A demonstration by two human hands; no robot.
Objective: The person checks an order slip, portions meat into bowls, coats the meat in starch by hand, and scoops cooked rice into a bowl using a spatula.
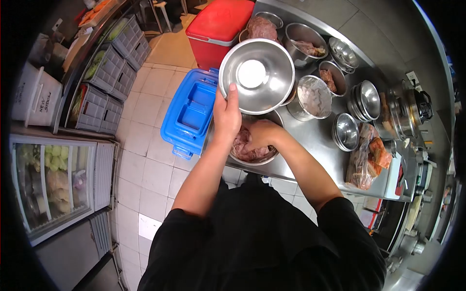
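My left hand (227,114) grips the near-left rim of a metal mixing bowl (274,77), thumb inside, and holds it tilted above the counter. Nothing but a bright light reflection shows in that bowl. Below it, a second metal bowl (272,158) with raw meat (247,148) sits at the counter's near edge. My right hand (259,136) is down in this lower bowl, on the meat. Its fingertips are hidden, so whether they close on a piece does not show.
Metal bowls of meat (305,47) and a metal pot (310,99) stand on the steel counter (310,140). Stacked small bowls (346,132) and bagged meat (361,165) lie to the right. A blue bin lid (187,114) and red cooler (218,29) are at left.
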